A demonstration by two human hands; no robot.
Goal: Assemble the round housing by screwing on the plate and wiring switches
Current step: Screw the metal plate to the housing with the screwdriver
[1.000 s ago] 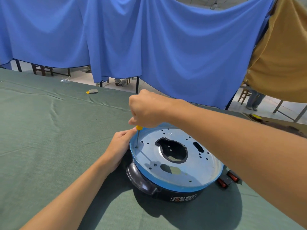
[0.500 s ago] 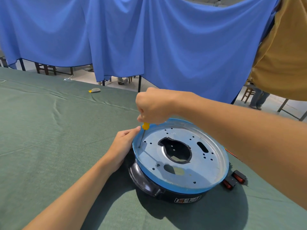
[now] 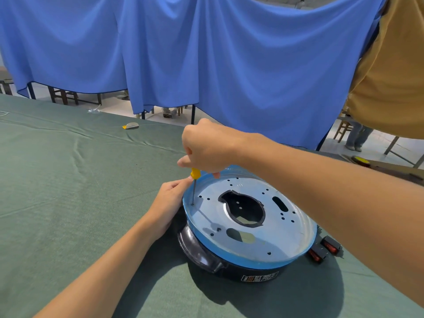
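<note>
Screwdriver (image 3: 195, 174) is standing almost upright a little left of the frame's centre. Its yellow handle is coming out below my right hand (image 3: 207, 145), and its thin metal shaft is going straight down to a small hole near the left edge of the plate (image 3: 275, 226). So the thing I am working on is lying directly under this hand, and the long axis of the tool is pointing down into the plate, with only a slight lean. My right hand is closing around the top of the handle as a fist, with the fingers curled over it, and the knuckles are facing the upper part of the frame.

My left hand (image 3: 168, 203) is coming in from the lower left and is nearer to the hole from that side. It is resting against the left rim of the plate and the round housing (image 3: 229, 269), and its fingertips are reaching up beside the shaft, just under the handle. I cannot tell whether they are pinching the shaft or only touching it.

The silver plate is sitting flat on top of the black housing, in the lower centre of the frame on the green table cloth (image 3: 68, 203). I think the screw is in the hole under the tip, but it is too small to see. The switches (image 3: 325, 249) — black with red — are lying on the cloth at the lower right, just beside the housing and well apart from both hands.
</note>
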